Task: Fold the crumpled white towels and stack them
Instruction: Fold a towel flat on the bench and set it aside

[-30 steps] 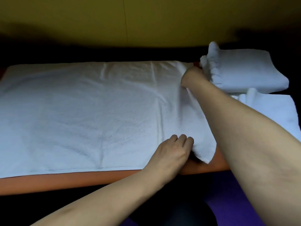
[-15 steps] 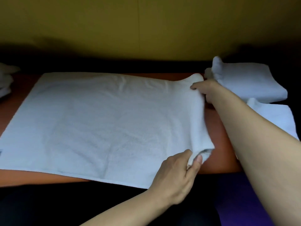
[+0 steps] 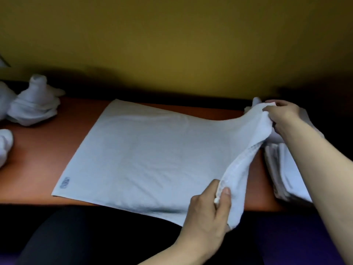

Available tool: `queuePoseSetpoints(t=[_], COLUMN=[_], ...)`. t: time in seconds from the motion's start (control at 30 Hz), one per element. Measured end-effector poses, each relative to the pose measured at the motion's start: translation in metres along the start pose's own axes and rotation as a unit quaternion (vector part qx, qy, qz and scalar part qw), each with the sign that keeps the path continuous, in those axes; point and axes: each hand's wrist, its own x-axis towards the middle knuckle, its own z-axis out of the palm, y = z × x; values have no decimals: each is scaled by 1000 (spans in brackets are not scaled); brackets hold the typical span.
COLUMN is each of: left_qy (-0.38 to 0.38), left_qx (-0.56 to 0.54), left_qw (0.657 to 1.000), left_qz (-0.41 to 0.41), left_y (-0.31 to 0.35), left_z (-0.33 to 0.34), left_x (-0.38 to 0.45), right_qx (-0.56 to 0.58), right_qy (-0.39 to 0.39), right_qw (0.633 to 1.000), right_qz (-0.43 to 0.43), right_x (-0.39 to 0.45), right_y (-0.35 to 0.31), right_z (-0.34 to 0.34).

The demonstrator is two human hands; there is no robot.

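At the left end of the orange-brown wooden tabletop (image 3: 63,142) sit crumpled white towels in a loose heap (image 3: 32,106), with another white bundle (image 3: 4,144) at the frame's edge; these look like the ones not yet folded. Moving right, the flat white terry towel (image 3: 145,159) lies spread across the middle, a small grey label (image 3: 65,183) at its near left corner, its near edge hanging slightly over the table's front. Its right edge is lifted off the surface. The left hand (image 3: 208,211) pinches the near right corner between thumb and fingers, and the right hand (image 3: 280,113) pinches the far right corner, so the two hands are well apart with the edge slack between them. Behind and under the right forearm lies a stack of folded white towels (image 3: 286,176).

The step appears to be the first fold, right edge over to the left. To do it well, I would draw that edge taut, carry both corners across level, and set them squarely on the left corners before smoothing.
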Motion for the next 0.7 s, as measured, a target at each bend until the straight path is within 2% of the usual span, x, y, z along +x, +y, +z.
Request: queuePoseSetpoints(t=[0.13,0.23,0.5,0.7], left_qy=[107,177,286,347], left_qx=[-22,-37,-46,-58], left_qw=[994,982,953,920], left_qz=[-31,-45,-94,-174], left_y=[-20,-34,-66,-107], left_z=[-55,-99,-200,-268], left_x=[-10,-18,-32,-46], right_qx=[-47,-54,-98,-156], right_qy=[-25,-83,-229,-275], right_qw=[993,984,954,929], right_qz=[-103,-149,-165,-191], right_x=[-30,-58,-140,-186], right_y=[-12,-29,-64,-80], right_z=[50,103,252,331])
